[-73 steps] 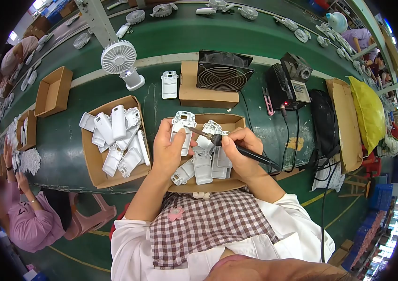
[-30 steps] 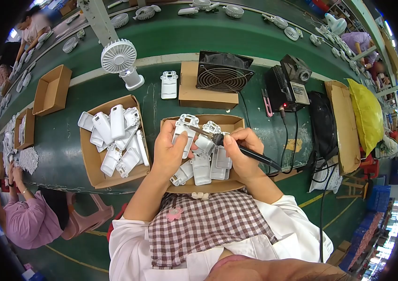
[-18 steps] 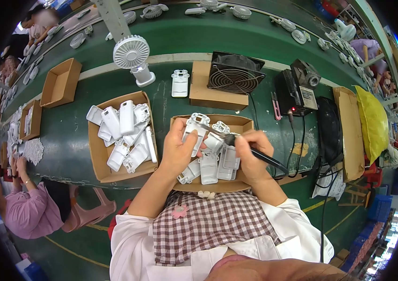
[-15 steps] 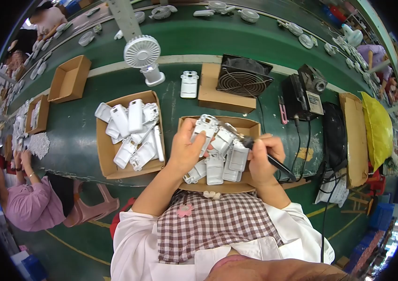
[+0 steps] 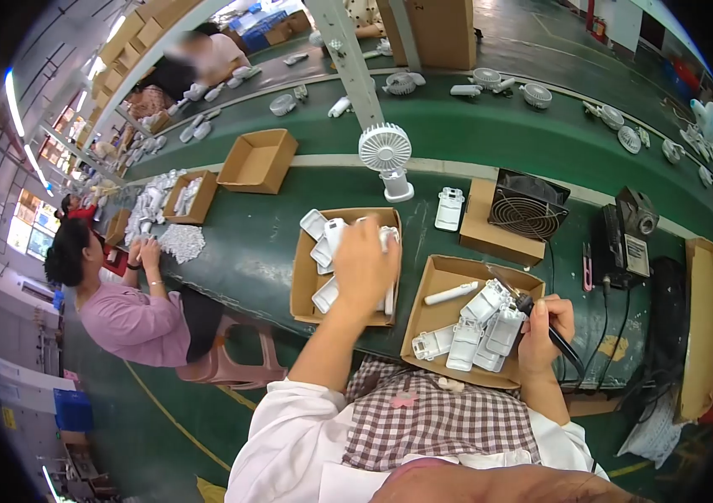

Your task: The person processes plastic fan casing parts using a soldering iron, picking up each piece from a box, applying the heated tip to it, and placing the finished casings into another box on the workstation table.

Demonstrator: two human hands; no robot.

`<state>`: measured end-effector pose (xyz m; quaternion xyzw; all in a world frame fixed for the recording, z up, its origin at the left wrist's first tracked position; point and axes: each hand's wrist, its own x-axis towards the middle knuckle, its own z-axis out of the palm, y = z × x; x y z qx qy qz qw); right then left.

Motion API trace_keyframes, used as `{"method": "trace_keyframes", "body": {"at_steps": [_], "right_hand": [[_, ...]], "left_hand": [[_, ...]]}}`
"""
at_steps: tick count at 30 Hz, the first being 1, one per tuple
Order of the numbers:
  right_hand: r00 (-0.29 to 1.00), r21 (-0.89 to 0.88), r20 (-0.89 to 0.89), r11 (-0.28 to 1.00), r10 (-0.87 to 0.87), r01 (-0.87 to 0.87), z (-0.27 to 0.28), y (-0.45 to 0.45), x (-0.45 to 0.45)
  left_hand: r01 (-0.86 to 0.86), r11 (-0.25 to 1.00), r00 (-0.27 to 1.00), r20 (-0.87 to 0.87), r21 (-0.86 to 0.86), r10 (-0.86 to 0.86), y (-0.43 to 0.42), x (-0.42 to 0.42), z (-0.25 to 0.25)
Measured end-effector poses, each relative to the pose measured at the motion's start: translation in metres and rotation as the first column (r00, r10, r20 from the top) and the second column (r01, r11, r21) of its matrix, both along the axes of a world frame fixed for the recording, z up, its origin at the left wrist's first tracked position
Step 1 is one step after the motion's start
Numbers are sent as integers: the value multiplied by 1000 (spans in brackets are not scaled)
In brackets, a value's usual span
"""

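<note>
My left hand (image 5: 365,267) is over the left cardboard box (image 5: 299,306), among white plastic housings (image 5: 314,224); its fingers are blurred and partly hidden, so its hold is unclear. My right hand (image 5: 546,329) grips a black-handled soldering iron (image 5: 563,345), its tip pointing up and left above the right cardboard box (image 5: 413,323). In that box lie several white housings (image 5: 464,342) in a heap, and one white piece (image 5: 451,292) rests apart on its edge near the box's left part.
A small white fan (image 5: 385,149) stands behind the left box. One housing (image 5: 449,208) lies beside a carton (image 5: 499,235) bearing a black fan (image 5: 529,204). Right of these are pink-handled tweezers (image 5: 587,268) and the black soldering station (image 5: 624,247). A co-worker (image 5: 138,323) sits at left.
My left hand has let go of the housing it held and moved left to the left box. A white piece now lies apart in the right box. The view has swung left.
</note>
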<state>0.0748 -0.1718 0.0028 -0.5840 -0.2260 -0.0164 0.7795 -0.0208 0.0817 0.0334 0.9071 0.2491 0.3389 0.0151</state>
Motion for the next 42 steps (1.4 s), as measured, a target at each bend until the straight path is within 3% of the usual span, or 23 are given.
{"method": "trace_keyframes", "body": {"at_steps": [1,3,6,14,20,21,24,25,28,32,33,40,42], "right_hand": [[1000,15,-2,1000,3,-3,0,0,0],[999,20,-51,1000,18,-17,1,-1,-1],[1000,26,6,1000,13,-13,-3,0,1],[1000,14,0,1000,26,-26,1,1,0],[1000,4,-3,1000,31,-31,-3,-2,1],[998,16,-46,999,43,-43,-3,-4,1],[994,39,-73,996,77,-74,-1,-5,0],[995,30,-59,996,80,-78,-3,-6,1],[994,32,-63,996,87,-85,-1,-5,1],[993,28,-74,996,91,-89,0,-4,1],[996,24,-48,997,74,-73,1,-2,1],[998,-15,18,998,56,-56,0,-2,3],[998,-8,6,998,63,-63,1,-1,2]], "left_hand": [[-100,988,993,-52,120,107,18,-2,-1],[-195,976,962,-177,97,210,43,-7,-8],[-211,974,900,-404,-79,162,59,-9,-25],[-267,948,821,-556,-171,131,52,-1,-20],[-321,855,835,-548,-407,53,60,0,-8],[-268,824,895,-445,-499,22,67,-7,-16],[-213,813,960,-272,-542,70,79,-22,-14],[-247,744,964,-235,-621,124,72,-26,3],[-342,801,938,-227,-492,261,87,-36,-2],[-328,853,928,-309,-406,209,86,-37,-19],[-287,909,928,-324,-302,185,83,-39,-23],[-310,899,901,-398,-310,173,76,-30,-25],[-392,841,865,-460,-373,199,74,-27,-16]]}}
